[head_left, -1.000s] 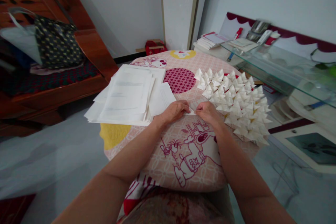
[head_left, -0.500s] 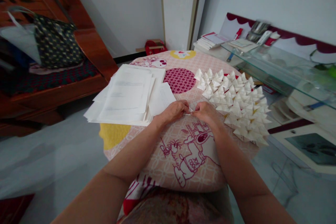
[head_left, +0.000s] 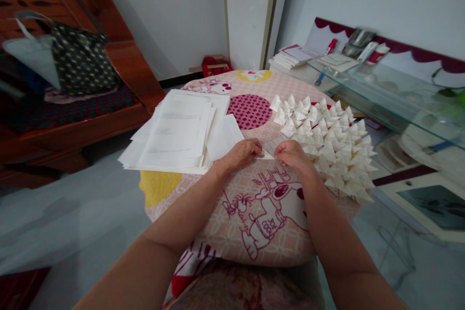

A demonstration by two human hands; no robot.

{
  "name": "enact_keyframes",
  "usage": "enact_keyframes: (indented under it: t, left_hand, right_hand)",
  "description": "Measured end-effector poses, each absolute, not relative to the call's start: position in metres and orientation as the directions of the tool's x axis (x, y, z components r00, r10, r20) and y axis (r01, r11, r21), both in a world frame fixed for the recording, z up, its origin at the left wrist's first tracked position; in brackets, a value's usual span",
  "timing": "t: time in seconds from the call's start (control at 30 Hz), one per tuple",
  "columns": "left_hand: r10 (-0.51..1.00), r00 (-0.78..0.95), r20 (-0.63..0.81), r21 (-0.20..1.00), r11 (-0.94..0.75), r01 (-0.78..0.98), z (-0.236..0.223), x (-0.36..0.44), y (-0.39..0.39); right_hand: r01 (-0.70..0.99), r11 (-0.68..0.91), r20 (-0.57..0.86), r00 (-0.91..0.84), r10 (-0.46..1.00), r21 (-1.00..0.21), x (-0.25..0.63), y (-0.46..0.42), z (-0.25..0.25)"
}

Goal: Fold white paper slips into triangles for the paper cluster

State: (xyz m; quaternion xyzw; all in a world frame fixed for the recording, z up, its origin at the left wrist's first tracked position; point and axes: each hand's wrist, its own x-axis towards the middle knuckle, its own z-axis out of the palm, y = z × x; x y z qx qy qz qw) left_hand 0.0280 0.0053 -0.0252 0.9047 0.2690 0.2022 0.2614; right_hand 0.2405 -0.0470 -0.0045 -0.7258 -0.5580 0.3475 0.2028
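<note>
A small folded piece of white paper (head_left: 268,154) lies on the cloth-covered round table (head_left: 232,203) between my hands. My left hand (head_left: 247,151) is closed on its left end, fingers curled. At its right end, my right hand (head_left: 290,154) pinches the paper's tip. Left of my hands is a stack of loose white sheets (head_left: 174,131), with a smaller sheet (head_left: 224,134) sticking out toward my left hand. Close by on the right stand rows of folded paper pieces (head_left: 327,143) with pointed tips. My fingers hide part of the paper.
A glass shelf (head_left: 399,101) runs along the right side, with papers, a metal container and a red-and-white cup (head_left: 378,53) on it. On the left stands a wooden bench (head_left: 127,68) with a dotted bag (head_left: 80,60). A red object (head_left: 216,65) sits behind the table.
My right hand has slid to the right, away from my left hand, so more of the folded paper shows between them. My left hand has stayed in place.
</note>
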Motion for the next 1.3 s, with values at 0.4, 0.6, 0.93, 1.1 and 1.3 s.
enact_keyframes:
  t: [0.4, 0.6, 0.93, 1.1, 1.3]
  left_hand:
    - [0.643, 0.728, 0.239, 0.689, -0.641, 0.339, -0.031, 0.027, 0.013]
    - [0.650, 0.720, 0.242, 0.720, -0.618, 0.316, -0.031, 0.028, 0.016]
    - [0.767, 0.626, 0.143, 0.760, -0.490, 0.426, -0.025, 0.034, 0.007]
    - [0.788, 0.615, 0.040, 0.780, -0.409, 0.473, -0.021, 0.037, 0.009]
    - [0.665, 0.747, 0.015, 0.822, -0.434, 0.370, -0.016, 0.024, 0.018]
  right_hand:
    - [0.900, -0.209, -0.177, 0.150, 0.973, -0.382, 0.209, -0.051, 0.020]
    - [0.926, -0.208, -0.218, 0.142, 0.966, -0.315, 0.207, -0.045, 0.022]
    - [0.956, -0.177, -0.240, 0.120, 0.963, -0.232, 0.204, -0.039, 0.020]
    - [0.948, -0.195, -0.228, 0.139, 0.964, -0.251, 0.205, -0.040, 0.019]
    - [0.950, -0.194, -0.227, 0.138, 0.964, -0.245, 0.206, -0.041, 0.019]
